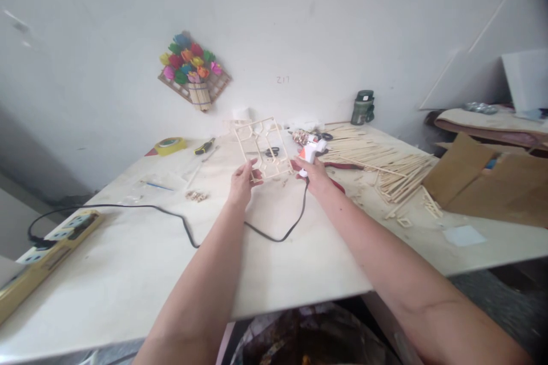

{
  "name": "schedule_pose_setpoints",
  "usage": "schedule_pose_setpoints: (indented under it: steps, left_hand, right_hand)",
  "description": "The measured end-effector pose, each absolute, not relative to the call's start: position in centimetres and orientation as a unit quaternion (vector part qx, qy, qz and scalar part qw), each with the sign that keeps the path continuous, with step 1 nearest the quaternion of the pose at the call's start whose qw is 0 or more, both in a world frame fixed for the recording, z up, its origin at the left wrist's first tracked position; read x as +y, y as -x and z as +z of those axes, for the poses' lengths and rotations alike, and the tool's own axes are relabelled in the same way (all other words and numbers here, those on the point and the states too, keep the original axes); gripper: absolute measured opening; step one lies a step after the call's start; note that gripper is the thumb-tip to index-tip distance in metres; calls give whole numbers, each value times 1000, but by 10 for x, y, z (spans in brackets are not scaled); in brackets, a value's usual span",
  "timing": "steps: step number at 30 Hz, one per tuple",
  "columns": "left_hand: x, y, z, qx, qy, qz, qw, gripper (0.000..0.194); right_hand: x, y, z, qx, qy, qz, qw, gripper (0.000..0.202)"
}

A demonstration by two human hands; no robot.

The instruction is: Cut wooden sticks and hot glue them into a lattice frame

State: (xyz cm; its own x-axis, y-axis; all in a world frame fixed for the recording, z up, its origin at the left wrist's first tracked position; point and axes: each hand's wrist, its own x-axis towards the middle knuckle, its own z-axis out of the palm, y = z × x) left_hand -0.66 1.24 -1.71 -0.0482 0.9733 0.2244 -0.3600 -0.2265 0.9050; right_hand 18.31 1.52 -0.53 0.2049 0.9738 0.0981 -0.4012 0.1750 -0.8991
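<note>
My left hand grips the lower left corner of a square lattice frame made of thin wooden sticks, held tilted up above the table. In my right hand is a white hot glue gun with an orange part, close to the frame's right side. A black cord runs from the glue gun's handle across the table. Behind the frame, black-handled scissors show through its gaps. Small wood bits lie left of my left hand.
Many loose wooden sticks spread at the right beside a cardboard box. A power strip sits at the left edge. Yellow tape, a utility knife and a green bottle stand toward the wall.
</note>
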Motion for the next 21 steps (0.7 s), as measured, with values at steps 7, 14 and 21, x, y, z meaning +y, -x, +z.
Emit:
schedule_pose_setpoints:
  steps: [7,14,21]
  left_hand:
    - [12,4,-19,353,-461,621,527,49]
    - [12,5,-18,347,-476,590,552,43]
    - [11,7,-18,336,-480,579,567,31]
  right_hand:
    - [11,-175,-9,-420,388,504,647,29]
    - [12,-174,-12,-398,408,487,662,30]
    - [11,-174,-11,-394,409,489,662,31]
